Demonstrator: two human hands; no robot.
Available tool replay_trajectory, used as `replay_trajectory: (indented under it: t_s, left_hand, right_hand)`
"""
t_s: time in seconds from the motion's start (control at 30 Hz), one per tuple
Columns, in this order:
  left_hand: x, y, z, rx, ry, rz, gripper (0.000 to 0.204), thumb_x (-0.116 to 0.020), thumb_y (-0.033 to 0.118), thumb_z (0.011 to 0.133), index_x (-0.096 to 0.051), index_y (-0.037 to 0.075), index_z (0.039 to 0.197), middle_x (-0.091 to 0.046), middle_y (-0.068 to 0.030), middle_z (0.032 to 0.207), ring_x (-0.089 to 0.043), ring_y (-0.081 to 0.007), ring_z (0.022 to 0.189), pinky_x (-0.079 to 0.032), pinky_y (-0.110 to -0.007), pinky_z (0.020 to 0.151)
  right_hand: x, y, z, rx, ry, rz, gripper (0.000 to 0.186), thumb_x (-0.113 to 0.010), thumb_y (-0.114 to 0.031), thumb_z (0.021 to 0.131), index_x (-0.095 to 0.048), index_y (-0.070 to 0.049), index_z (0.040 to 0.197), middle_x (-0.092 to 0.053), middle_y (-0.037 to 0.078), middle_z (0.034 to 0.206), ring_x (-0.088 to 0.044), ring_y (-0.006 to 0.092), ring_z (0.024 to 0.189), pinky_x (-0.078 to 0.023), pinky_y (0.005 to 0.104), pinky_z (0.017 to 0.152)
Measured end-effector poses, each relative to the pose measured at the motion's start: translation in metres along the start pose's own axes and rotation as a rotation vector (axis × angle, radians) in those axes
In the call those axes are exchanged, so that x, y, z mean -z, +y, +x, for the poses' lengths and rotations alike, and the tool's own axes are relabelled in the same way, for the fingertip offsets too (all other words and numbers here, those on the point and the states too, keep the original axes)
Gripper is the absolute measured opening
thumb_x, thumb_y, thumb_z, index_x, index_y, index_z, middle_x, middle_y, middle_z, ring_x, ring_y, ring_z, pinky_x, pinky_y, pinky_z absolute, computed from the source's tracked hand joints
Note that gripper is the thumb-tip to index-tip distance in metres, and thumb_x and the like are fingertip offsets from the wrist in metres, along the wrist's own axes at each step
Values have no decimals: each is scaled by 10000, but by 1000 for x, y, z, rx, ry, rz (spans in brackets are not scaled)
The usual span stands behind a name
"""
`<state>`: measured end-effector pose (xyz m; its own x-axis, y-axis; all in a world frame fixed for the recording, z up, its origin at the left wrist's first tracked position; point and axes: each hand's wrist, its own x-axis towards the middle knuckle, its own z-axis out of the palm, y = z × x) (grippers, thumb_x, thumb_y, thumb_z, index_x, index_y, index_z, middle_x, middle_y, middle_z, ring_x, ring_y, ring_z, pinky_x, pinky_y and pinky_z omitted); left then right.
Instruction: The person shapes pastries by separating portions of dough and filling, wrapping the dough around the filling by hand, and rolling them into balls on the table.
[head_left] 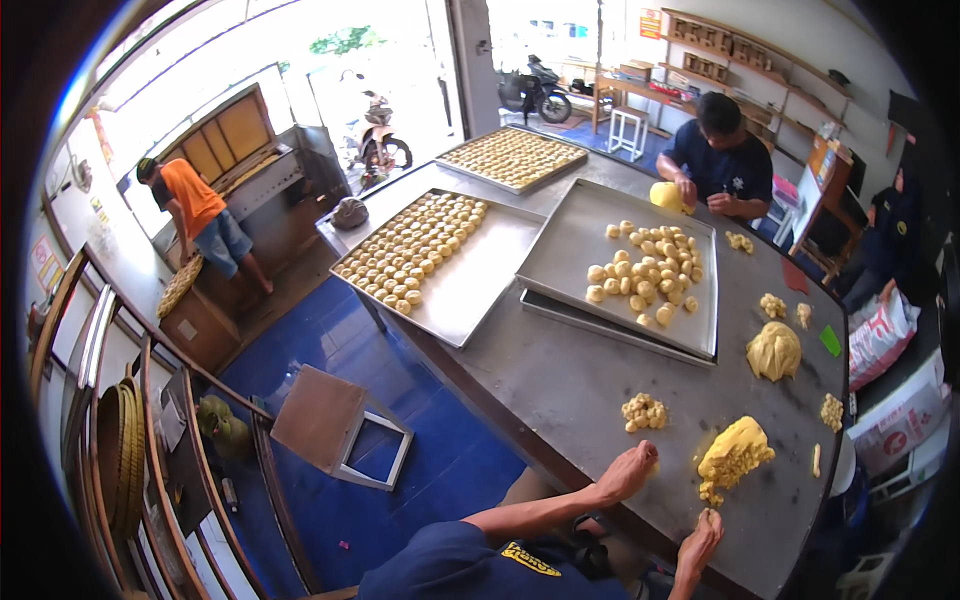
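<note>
My left hand (627,474) is closed above the table's near edge, a small piece of pale yellow dough (654,468) showing at its fingers. To its right, my right hand (702,537) has its fingertips pinched together at the lower tip of a crumbly bright yellow mass (735,455). What those fingers hold, if anything, is too small to make out. Just beyond my left hand sits a cluster of small dough lumps (644,412). A smooth mound of dough (773,350) lies farther back on the right.
On the metal table (560,400), a tray of loose dough balls (560,265) rests over another tray. Two trays of rows of pieces (490,290) (515,158) stand beyond. A co-worker (718,155) handles yellow dough opposite; another person (200,215) bends at far left. A stool (335,425) is on the floor.
</note>
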<state>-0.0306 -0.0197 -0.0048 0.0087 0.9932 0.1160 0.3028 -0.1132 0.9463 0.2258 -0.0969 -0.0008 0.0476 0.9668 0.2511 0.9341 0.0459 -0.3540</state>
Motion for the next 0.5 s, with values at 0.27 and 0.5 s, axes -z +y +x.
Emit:
replay_trajectory:
  t_s: [0.27,0.5]
  left_hand:
    - [-23,47,-3,52,-202,-158,357,-581,268,1058,-681,-18,1246,-749,-221,959,-754,-283,927,-577,-396,821]
    - [0,-12,13,-1,-285,106,229,-709,217,931,-681,-10,950,-727,-163,764,-758,-291,763,-574,-433,656]
  right_hand:
    - [-4,-85,44,22,162,406,274,-651,15,934,-703,79,1195,-728,251,1095,-719,373,958,-555,436,856]
    - [8,-120,52,212,6,400,272,-713,-7,863,-774,-5,1128,-756,156,1150,-711,329,1024,-536,406,945]
